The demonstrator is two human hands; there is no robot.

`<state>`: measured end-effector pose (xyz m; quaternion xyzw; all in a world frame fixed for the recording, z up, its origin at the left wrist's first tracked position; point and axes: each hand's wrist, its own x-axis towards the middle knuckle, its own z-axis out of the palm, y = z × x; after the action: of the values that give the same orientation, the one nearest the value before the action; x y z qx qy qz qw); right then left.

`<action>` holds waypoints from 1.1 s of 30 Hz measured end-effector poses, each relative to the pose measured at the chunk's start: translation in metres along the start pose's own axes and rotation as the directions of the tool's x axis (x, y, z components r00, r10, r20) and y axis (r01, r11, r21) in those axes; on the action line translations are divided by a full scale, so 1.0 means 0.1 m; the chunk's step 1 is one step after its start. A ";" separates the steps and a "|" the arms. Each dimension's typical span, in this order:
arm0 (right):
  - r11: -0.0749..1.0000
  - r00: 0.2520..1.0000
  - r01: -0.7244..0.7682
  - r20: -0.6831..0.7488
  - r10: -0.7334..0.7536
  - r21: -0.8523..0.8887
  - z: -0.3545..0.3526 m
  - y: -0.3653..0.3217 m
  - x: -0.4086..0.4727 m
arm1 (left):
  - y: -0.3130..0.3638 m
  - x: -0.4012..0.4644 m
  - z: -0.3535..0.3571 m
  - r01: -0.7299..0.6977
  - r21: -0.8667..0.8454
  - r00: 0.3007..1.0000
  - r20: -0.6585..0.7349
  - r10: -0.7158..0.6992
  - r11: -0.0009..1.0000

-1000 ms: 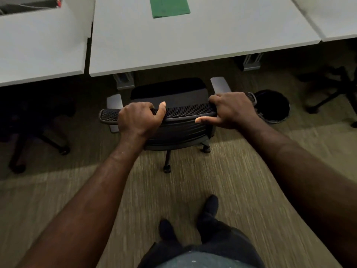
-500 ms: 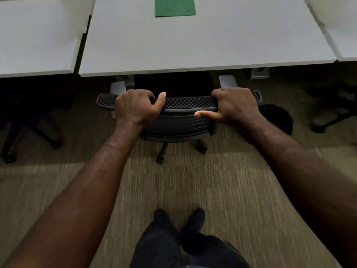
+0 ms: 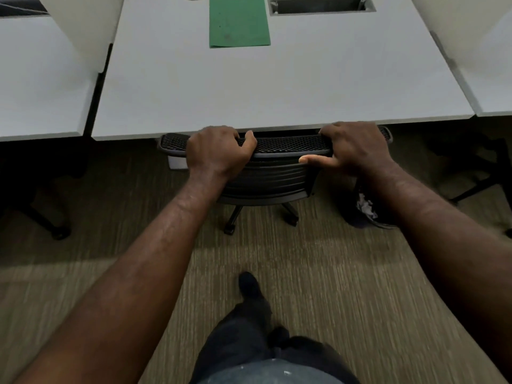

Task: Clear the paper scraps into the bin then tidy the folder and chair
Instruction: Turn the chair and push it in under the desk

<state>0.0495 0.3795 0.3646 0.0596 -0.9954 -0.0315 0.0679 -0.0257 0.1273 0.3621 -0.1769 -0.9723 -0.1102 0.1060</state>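
Note:
A black mesh office chair (image 3: 282, 146) stands tucked under the white desk (image 3: 277, 87), its backrest top right at the desk's front edge. My left hand (image 3: 217, 152) grips the left part of the backrest top. My right hand (image 3: 352, 146) grips the right part, with the thumb stretched along the back. A green folder (image 3: 238, 22) lies flat at the far middle of the desk. A dark bin (image 3: 363, 209) with crumpled white paper scraps (image 3: 365, 207) inside sits on the floor to the chair's right, partly hidden by my right forearm.
A grey cable slot (image 3: 321, 5) is set into the desk's far edge. White desks adjoin on the left (image 3: 41, 87) and right (image 3: 496, 79). Other chair bases stand in shadow at the left (image 3: 50, 225) and right (image 3: 476, 187). My legs and shoe (image 3: 249, 286) are on the carpet.
Both hands have pushed the chair forward under the desk; the seat and armrests are now hidden beneath the desktop. I have stepped closer, and the bin sits beside my right arm.

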 end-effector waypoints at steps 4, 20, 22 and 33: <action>1.000 1.000 -0.002 -0.002 0.002 -0.017 0.09 0.27 0.21 | 0.11 0.28 0.11 0.014 -0.014 1.000 0.026 -0.014 1.000; 0.999 0.999 -0.014 0.035 0.013 0.028 0.12 0.73 0.65 | 0.35 0.87 0.26 0.048 0.003 0.998 0.049 -0.048 0.999; 1.000 1.000 -0.011 0.028 0.011 0.026 0.13 0.76 0.66 | 0.36 0.89 0.27 0.051 0.003 0.998 0.047 -0.051 0.999; 1.000 0.999 -0.015 -0.030 0.015 -0.007 0.15 0.85 0.73 | 0.42 1.02 0.29 0.052 -0.011 0.998 0.042 -0.051 0.999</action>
<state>-0.0342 0.4555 0.3655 0.0522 -0.9946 -0.0336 0.0832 -0.1088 0.2055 0.3670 -0.1547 -0.9778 -0.1152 0.0818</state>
